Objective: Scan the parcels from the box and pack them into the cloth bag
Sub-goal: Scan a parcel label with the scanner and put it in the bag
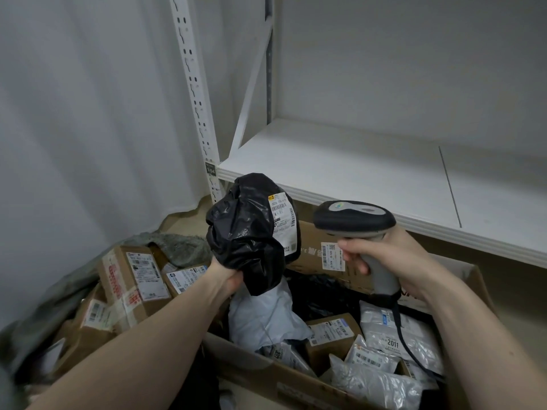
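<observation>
While several taped cartons already lie in the grey-green cloth bag [177,250] at left, the cardboard box [296,383] remains crowded with silvery mailers and small cartons. The left hand [229,278] grips the crumpled neck of a glossy black plastic parcel [248,229], its white label turned toward the handheld barcode scanner [355,220], whose grey handle the right hand [376,255] clasps, beside a white shelf [355,167].

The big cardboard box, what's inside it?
The cardboard box holds many parcels: silver-grey plastic mailers, a pale soft bag, a small brown carton, black bags. Whatever lies deeper is covered by that top layer and the person's arms.
</observation>
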